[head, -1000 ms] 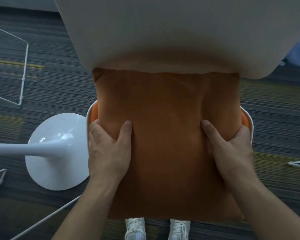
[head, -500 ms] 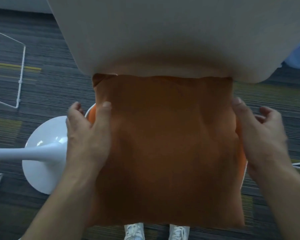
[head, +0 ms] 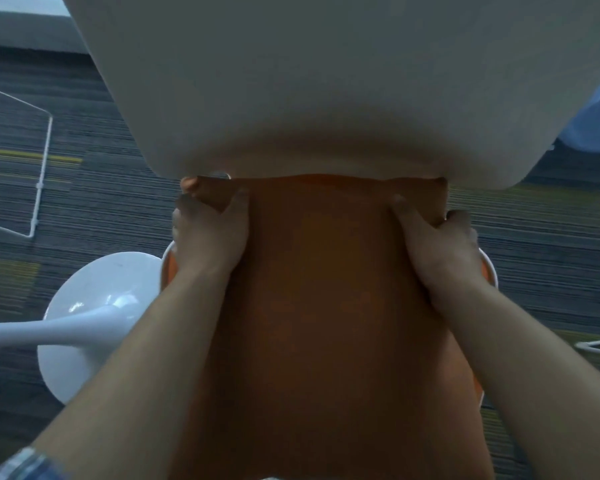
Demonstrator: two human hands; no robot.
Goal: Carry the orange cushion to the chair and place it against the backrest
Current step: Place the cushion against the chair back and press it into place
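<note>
Carpet (head: 94, 209) in dark grey stripes with yellow-green streaks is seen across the floor. White round pedestal base (head: 94, 327) is seen at lower left, its stem running off the left edge. White wire frames (head: 42, 171) are seen on the floor at left, and part of another at the right edge. Pale blue shape at upper right is too cut off to identify.

Chair backrest (head: 326, 81), off-white and broad, fills the upper frame. Orange chair seat (head: 489, 275) with a white rim is glimpsed just beside each wrist, mostly covered.

Orange cushion (head: 326, 306) is stood against the lower edge of the backrest, its top edge touching it, its lower part reaching toward the camera and covering the seat.

Left hand (head: 208, 237) is closed on the cushion's upper left corner: thumb laid on the front face, fingers wrapped behind, fabric bunched between them. Right hand (head: 437, 244) is closed on the upper right corner the same way, thumb pressed on the front, fingers curled round the side edge. Both forearms are bare; a wristband is partly seen at bottom left. Shoe tips are barely visible at the bottom edge.
</note>
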